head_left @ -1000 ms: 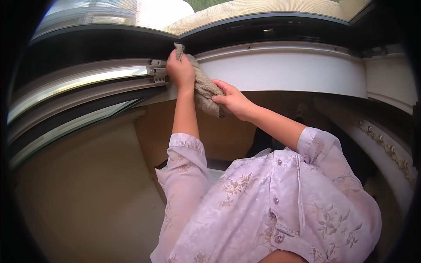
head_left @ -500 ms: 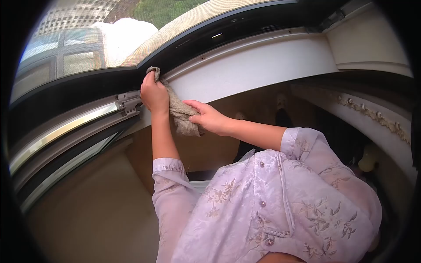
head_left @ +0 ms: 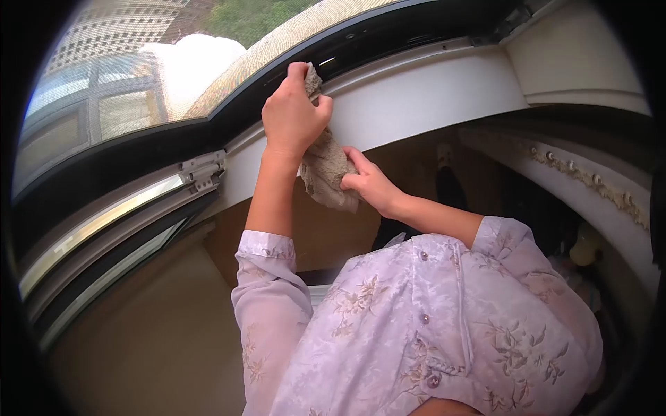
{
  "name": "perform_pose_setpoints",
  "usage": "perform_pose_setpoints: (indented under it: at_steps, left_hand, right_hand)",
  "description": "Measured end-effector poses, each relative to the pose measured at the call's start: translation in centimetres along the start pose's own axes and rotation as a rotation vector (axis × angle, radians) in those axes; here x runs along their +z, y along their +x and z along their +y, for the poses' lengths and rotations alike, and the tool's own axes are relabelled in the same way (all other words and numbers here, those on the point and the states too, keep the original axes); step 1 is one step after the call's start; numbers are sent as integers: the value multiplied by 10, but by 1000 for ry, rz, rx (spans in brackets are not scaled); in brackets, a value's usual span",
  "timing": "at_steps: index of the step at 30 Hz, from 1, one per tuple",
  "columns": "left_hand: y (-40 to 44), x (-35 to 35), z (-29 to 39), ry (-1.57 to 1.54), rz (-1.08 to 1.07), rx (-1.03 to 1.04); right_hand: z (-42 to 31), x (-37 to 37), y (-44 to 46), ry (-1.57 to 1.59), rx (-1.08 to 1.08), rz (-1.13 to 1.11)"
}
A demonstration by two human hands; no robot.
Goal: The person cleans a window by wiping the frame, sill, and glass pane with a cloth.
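A beige-grey cloth [head_left: 329, 166] runs between my two hands over the white window sill. My left hand [head_left: 295, 114] is closed on its upper end and presses it against the dark window frame [head_left: 361, 43]. A bunched tip of the cloth sticks out beyond those fingers. Lower down and to the right, my right hand [head_left: 371, 184] grips the hanging part between thumb and fingers. The cloth's loose bottom edge droops past the inner edge of the sill [head_left: 423, 97].
At the left, an opened window sash [head_left: 104, 215] with a metal hinge [head_left: 203, 170] reaches inward. Outside the mesh screen are a building, greenery and a white bulky shape [head_left: 198, 69]. A pale board with a crusty strip [head_left: 590, 182] stands at the right.
My left hand has slid right along the frame from the corner near the hinge, taking the cloth with it. My right hand has shifted right too, still holding the lower part.
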State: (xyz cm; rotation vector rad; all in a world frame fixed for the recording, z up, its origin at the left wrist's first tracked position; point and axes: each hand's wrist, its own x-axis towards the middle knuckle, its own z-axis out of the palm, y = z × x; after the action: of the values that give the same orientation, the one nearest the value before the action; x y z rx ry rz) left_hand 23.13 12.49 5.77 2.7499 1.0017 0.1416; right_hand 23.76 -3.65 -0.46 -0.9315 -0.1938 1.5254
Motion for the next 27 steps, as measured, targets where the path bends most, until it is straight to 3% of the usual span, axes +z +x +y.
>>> perform_pose_setpoints:
  at_steps: [2, 3, 10, 21, 25, 27]
  left_hand:
    - [3, -5, 4, 45, -95, -1]
    - [5, -10, 11, 103, -244, 30]
    - [17, 5, 3, 131, -335, 37]
    - [4, 31, -18, -663, -386, -136]
    - [4, 40, -11, -824, -358, -224]
    - [6, 37, 5, -706, -335, -190]
  right_hand:
    - [0, -1, -4, -36, -7, -8]
    - [1, -2, -4, -37, 2, -14]
    - [8, -6, -3, 20, -3, -14]
    - [14, 0, -4, -33, 22, -44]
    - [11, 2, -9, 62, -24, 3]
    - [11, 3, -8, 103, -55, 29]
